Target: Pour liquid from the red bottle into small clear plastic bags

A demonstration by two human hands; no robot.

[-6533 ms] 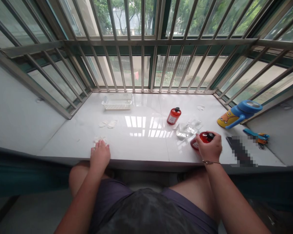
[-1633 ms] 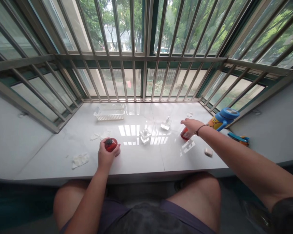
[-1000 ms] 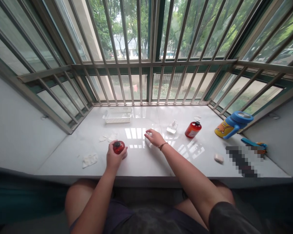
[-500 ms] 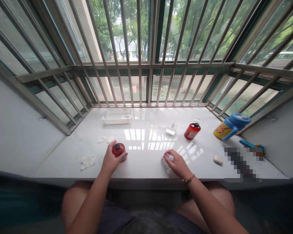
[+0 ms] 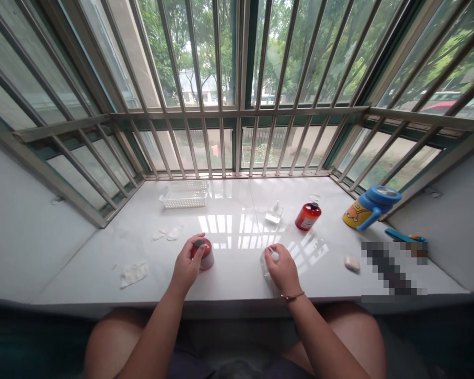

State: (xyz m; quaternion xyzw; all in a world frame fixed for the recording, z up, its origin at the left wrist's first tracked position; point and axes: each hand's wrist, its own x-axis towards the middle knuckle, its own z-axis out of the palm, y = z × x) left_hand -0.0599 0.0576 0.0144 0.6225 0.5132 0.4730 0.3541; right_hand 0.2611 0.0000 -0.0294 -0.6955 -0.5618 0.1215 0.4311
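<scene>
My left hand [image 5: 187,263] is closed around the top of a red bottle [image 5: 207,258] with a dark cap, thumb and fingers at the cap. The bottle stands upright on the white sill, its label partly covered. To its right, my right hand [image 5: 281,266] grips a clear bottle [image 5: 265,267] with a whitish top near the front edge. Much of that clear bottle is hidden behind my fingers. Beyond my hands stand a second red bottle [image 5: 308,217] with a black cap and a small clear pump bottle [image 5: 274,213].
A white perforated basket [image 5: 184,197] sits at the back left. Crumpled white tissues [image 5: 134,275] lie on the left. On the right are a blue and yellow flask [image 5: 371,207], a pale soap-like block [image 5: 352,264] and a blurred-out dark item. Metal bars [image 5: 237,111] line the window.
My left hand has moved slightly right with the red bottle, and its thumb has come over onto the cap. My right hand keeps its hold on the clear bottle. The view has shifted a little.
</scene>
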